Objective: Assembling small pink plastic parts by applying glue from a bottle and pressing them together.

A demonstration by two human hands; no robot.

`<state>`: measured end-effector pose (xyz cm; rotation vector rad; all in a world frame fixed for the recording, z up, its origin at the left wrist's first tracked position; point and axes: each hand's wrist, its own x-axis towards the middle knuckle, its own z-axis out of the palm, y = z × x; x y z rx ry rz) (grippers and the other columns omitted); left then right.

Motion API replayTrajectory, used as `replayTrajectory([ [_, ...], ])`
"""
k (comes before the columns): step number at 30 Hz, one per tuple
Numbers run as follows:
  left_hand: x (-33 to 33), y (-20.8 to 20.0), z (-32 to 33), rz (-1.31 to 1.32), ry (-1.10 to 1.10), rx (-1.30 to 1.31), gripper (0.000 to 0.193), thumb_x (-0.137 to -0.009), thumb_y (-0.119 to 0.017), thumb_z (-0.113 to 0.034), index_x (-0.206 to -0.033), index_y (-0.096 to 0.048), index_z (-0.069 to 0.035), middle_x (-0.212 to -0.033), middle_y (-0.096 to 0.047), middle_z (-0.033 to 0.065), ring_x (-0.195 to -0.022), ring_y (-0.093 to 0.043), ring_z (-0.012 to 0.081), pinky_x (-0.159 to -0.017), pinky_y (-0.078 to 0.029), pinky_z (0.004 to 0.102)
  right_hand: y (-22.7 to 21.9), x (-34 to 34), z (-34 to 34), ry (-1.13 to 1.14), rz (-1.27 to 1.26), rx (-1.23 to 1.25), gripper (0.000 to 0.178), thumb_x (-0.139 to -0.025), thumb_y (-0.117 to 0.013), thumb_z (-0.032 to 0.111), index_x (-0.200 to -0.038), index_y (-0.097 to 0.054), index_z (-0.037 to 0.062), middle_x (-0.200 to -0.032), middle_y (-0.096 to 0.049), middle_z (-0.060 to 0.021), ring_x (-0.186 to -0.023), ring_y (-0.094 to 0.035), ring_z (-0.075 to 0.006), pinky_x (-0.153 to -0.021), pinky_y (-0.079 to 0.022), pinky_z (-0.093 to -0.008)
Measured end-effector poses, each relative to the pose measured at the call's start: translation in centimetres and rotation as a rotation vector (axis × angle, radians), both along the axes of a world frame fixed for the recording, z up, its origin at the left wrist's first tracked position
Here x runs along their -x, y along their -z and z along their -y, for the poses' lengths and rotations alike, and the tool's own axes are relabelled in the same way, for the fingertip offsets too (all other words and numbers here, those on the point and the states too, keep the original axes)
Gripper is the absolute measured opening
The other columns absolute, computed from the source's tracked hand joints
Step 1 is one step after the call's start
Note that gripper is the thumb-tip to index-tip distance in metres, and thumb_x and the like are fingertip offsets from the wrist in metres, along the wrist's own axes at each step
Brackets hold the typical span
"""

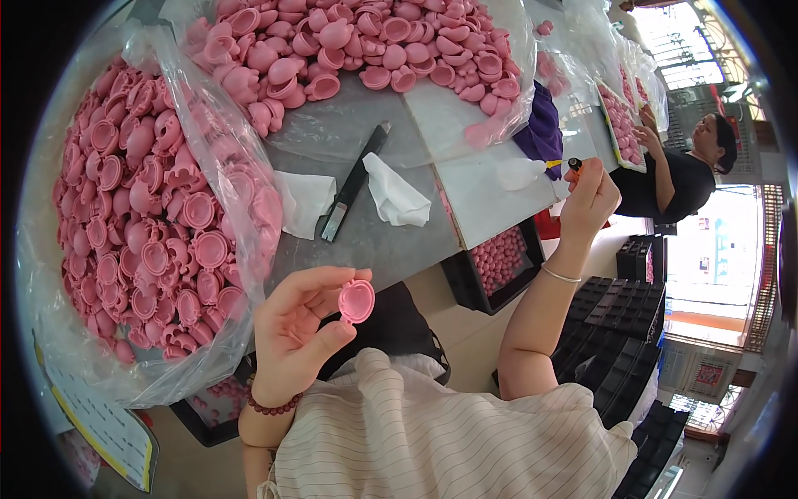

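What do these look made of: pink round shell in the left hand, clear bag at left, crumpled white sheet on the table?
Pink round shell: probably molded plastic, satin; even color and neat raised rim.
Clear bag: plastic film, glossy; see-through with shiny creases.
Crumpled white sheet: tissue or thin cloth, matte; soft folds, can't tell which.

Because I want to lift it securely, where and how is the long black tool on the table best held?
Probably pinch the long black tool across its narrow width at mid-length, from above: it lies flat, and white tissues on its left and right crowd a sideways approach.
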<state>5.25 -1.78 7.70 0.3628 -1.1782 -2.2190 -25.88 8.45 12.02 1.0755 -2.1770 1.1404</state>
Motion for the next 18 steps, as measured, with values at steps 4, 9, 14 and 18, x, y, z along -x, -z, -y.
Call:
replayTrajectory([
  [4, -0.02, -0.05, 0.06, -0.005, 0.005, 0.016, 0.039, -0.070, -0.056, 0.007, -0.107, -0.044, 0.005, -0.106, -0.050, 0.0177, -0.101, -0.049, 0.0207, -0.086, -0.039, 0.0304, -0.06, 0.07, 0.02, 0.010, -0.011, -0.042, 0.044, -0.084, -0.041, 0.027, -0.053, -0.047, -0.0024, -0.042, -0.043, -0.0039, -0.039, -0.036, -0.0074, -0.039, -0.024, -0.0235],
  [9, -0.01, 0.08, 0.06, -0.005, 0.007, 0.012, 0.039, -0.070, -0.057, 0.006, -0.107, -0.044, 0.005, -0.106, -0.050, 0.0176, -0.101, -0.049, 0.0206, -0.086, -0.039, 0.0304, -0.46, -0.26, -0.14, 0.008, -0.002, -0.087, 0.045, -0.086, -0.037, 0.030, -0.058, -0.049, -0.0034, -0.048, -0.049, -0.0038, -0.043, -0.038, -0.0061, -0.041, -0.029, -0.0210],
  [14, -0.01, 0.12, 0.06, -0.014, 0.010, 0.000, 0.039, -0.070, -0.057, 0.006, -0.107, -0.044, 0.005, -0.106, -0.050, 0.0177, -0.100, -0.049, 0.0206, -0.086, -0.039, 0.0305, -0.62, -0.27, -0.16, 0.015, -0.014, -0.103, 0.044, -0.085, -0.037, 0.029, -0.057, -0.048, -0.0032, -0.047, -0.048, -0.0038, -0.043, -0.038, -0.0063, -0.041, -0.028, -0.0216],
  [18, 0.00, 0.06, 0.09, -0.011, 0.012, 0.007, 0.039, -0.070, -0.057, 0.006, -0.107, -0.044, 0.005, -0.106, -0.050, 0.0178, -0.100, -0.050, 0.0204, -0.086, -0.039, 0.0304, -0.66, -0.25, -0.24, 0.023, -0.026, -0.115, 0.044, -0.085, -0.037, 0.028, -0.057, -0.048, -0.0031, -0.047, -0.047, -0.0035, -0.043, -0.038, -0.0062, -0.040, -0.028, -0.0218],
])
